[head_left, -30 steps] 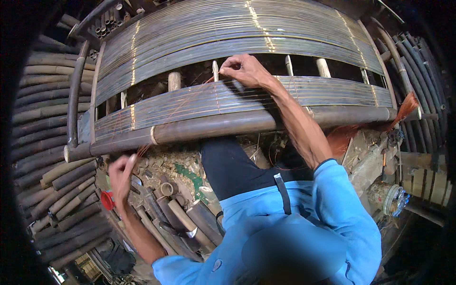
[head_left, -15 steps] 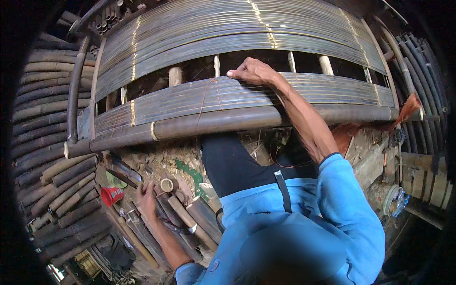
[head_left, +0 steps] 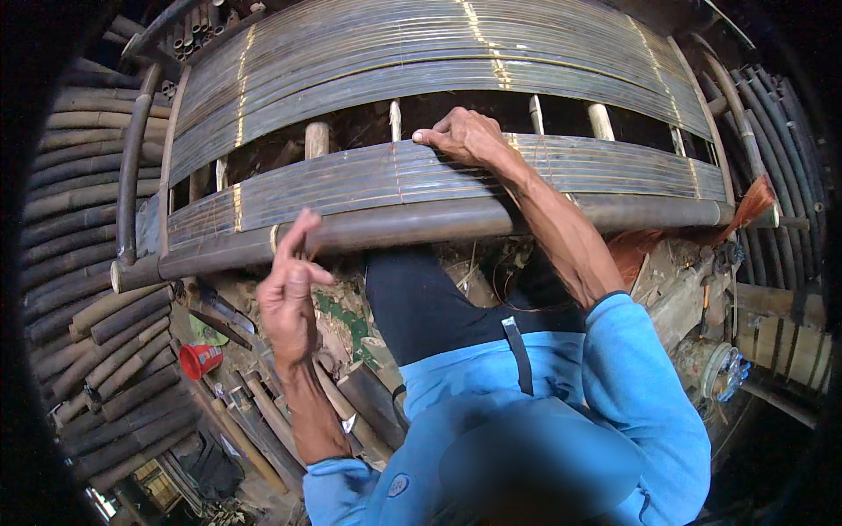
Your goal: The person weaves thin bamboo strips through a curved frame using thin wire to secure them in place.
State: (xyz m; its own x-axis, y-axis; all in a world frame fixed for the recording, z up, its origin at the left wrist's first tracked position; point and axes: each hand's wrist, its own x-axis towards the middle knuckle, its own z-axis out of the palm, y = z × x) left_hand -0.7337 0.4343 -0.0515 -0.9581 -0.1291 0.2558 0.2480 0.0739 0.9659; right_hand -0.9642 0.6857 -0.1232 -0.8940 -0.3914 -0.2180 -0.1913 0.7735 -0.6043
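Note:
A bench-like bamboo frame spans the view, with a narrow band of dark bamboo slats (head_left: 324, 184) lashed along its near side. My right hand (head_left: 469, 138) is closed over the far edge of this band, thumb pointing left, fingertips partly hidden. Thin reddish cord (head_left: 395, 171) crosses the slats left of that hand. Just on my side of the thick bamboo front rail (head_left: 403, 230), my left hand (head_left: 294, 285) is raised with fingers apart and slightly blurred. Nothing shows in its grasp.
Beyond a gap with short bamboo supports (head_left: 317, 140) lies a wider slatted panel (head_left: 351, 83). Bamboo poles (head_left: 96, 188) are stacked at the left. A red cup (head_left: 201, 360) stands near cut bamboo pieces. Reddish fibre (head_left: 750, 206) hangs at the right, above a clear jar (head_left: 724, 373).
My left hand has risen from beside the cut bamboo pieces up to the front rail. My right hand stays at the slat edge. The reddish cord has shifted and no longer loops over the rail.

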